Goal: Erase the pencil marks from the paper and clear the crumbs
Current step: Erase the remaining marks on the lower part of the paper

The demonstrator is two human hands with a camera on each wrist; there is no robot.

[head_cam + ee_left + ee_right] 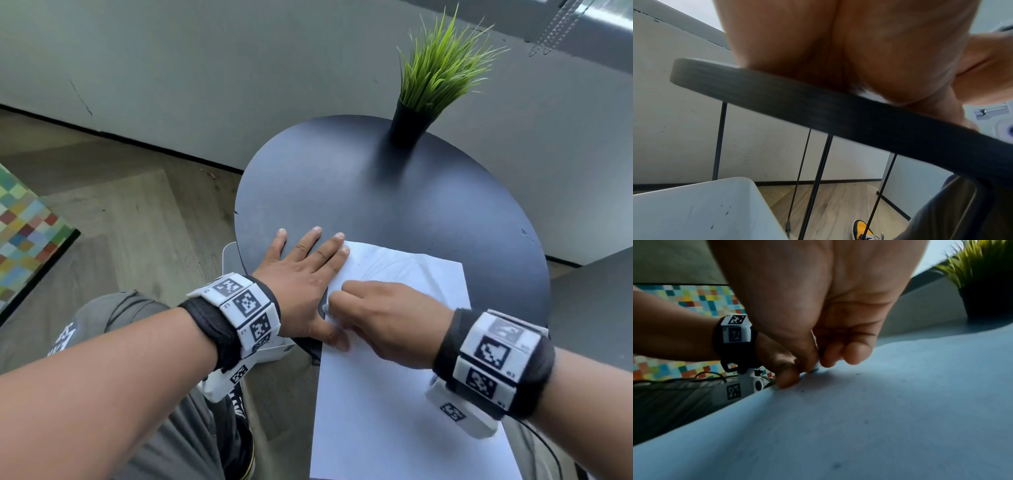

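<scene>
A white paper (394,377) lies on the round black table (342,192) and overhangs its near edge. Faint pencil curves (387,265) show near the sheet's far end. My left hand (308,263) lies flat with straight fingers, pressing the paper's left edge and the tabletop; its palm (838,48) fills the left wrist view. My right hand (339,303) is curled just right of the left thumb. Its thumb and fingers (826,360) pinch a small pale eraser (817,366), mostly hidden, against the paper (879,418). Small dark crumbs (802,391) dot the sheet.
A potted grass plant (428,89) stands at the table's far side. A white bin (694,211) sits on the floor under the table's left edge (777,97), beside thin black legs. A multicoloured checkered block (24,233) is at far left.
</scene>
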